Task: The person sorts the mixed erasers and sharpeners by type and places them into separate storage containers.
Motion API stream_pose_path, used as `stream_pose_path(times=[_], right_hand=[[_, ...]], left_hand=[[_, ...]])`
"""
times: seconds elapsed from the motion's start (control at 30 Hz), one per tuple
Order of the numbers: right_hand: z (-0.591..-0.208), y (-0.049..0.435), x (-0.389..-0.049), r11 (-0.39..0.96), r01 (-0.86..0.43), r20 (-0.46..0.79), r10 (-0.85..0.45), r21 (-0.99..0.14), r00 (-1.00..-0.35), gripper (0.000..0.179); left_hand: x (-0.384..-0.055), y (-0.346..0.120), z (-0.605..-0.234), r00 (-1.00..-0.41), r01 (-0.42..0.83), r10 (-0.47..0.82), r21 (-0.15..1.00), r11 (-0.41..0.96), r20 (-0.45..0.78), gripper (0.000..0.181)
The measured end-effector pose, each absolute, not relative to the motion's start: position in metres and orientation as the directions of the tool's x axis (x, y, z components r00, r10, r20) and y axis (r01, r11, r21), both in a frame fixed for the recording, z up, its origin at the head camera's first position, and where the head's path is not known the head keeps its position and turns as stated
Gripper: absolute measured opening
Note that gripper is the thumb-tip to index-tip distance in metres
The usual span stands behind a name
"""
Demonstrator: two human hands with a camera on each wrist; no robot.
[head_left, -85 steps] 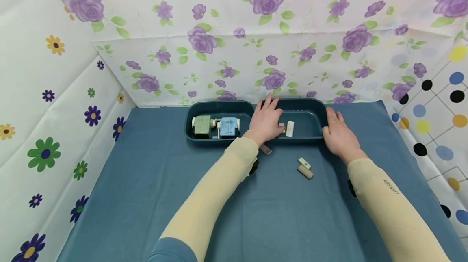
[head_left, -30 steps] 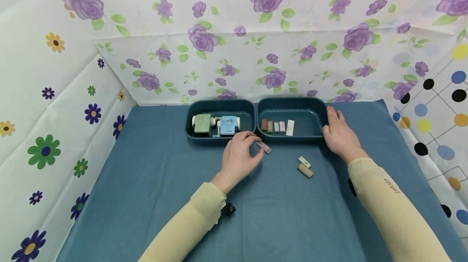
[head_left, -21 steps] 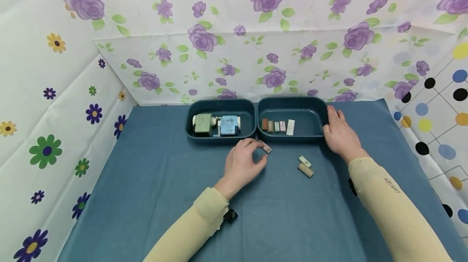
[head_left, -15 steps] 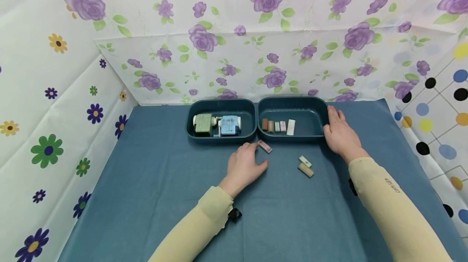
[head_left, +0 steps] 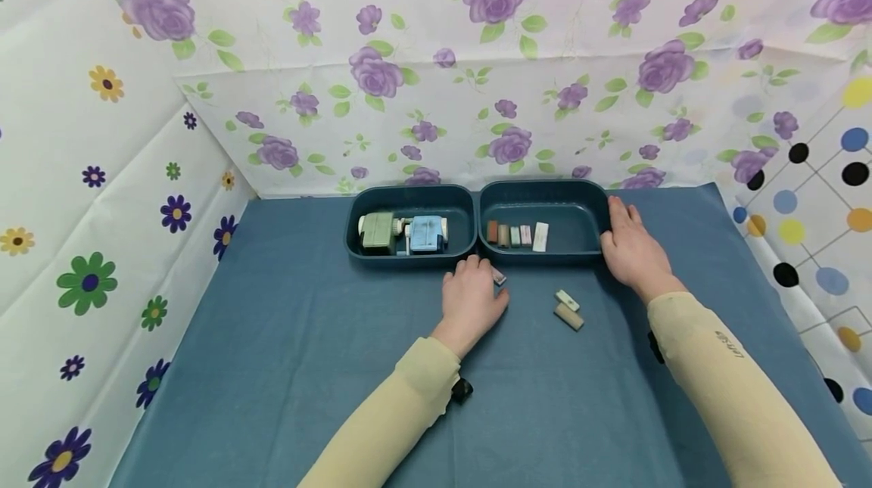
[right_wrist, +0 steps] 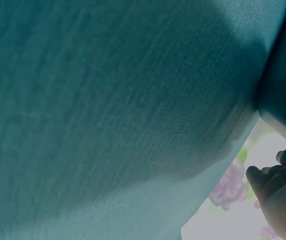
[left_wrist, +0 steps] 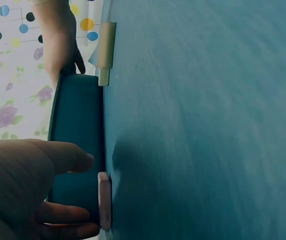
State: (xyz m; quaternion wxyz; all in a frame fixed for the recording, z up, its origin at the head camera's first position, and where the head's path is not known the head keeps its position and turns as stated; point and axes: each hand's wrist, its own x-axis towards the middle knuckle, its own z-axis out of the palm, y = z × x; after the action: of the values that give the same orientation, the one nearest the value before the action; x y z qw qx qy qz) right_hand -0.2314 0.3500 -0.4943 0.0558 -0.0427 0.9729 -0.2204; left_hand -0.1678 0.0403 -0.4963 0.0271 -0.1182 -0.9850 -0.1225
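Observation:
My left hand [head_left: 471,303] hovers over a small pinkish eraser-like block [head_left: 499,276] on the cloth, its fingers loosely spread. In the left wrist view, the thumb stands apart from that block [left_wrist: 104,201] and the fingertips come close beside it; whether they touch is unclear. Against the outer end of the right dark-blue tray [head_left: 579,252] my right hand [head_left: 633,246] rests with straight fingers. Inside that tray, several small blocks [head_left: 515,236] stand in a row at the left, a white block [head_left: 540,237] last.
Left of it stands a second dark-blue tray [head_left: 409,261] holding a boxy green object [head_left: 378,232] and a boxy blue one [head_left: 426,233], both with white knobs. A pale block [head_left: 567,300] and a tan block [head_left: 568,316] lie on the blue cloth [head_left: 531,412]. Flowered sheeting rises behind.
My left hand left the right tray, revealing its row of blocks, and came down to the pinkish block, lately shifting right over it. My right hand has stayed at the tray's end.

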Motion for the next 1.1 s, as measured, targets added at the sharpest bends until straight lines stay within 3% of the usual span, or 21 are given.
stream_pose_path(times=[0.4,0.8,1.1], right_hand=[[-0.494,0.349,-0.231,0.893,-0.059,-0.081,-0.106,-0.446,-0.991,0.068],[-0.491,0.349,-0.229,0.896,-0.052,-0.085,-0.1,-0.441,-0.991,0.068],[-0.491,0.349,-0.23,0.898,-0.056,-0.085,-0.103,-0.436,-0.991,0.068]], left_hand=[[-0.172,0.048,-0.502,-0.968,0.243,0.221,0.23,0.942,0.115,0.035],[-0.176,0.046,-0.509,-0.956,0.276,0.24,0.239,0.931,0.167,0.012],[-0.176,0.044,-0.51,-0.953,0.285,0.246,0.256,0.924,0.176,0.018]])
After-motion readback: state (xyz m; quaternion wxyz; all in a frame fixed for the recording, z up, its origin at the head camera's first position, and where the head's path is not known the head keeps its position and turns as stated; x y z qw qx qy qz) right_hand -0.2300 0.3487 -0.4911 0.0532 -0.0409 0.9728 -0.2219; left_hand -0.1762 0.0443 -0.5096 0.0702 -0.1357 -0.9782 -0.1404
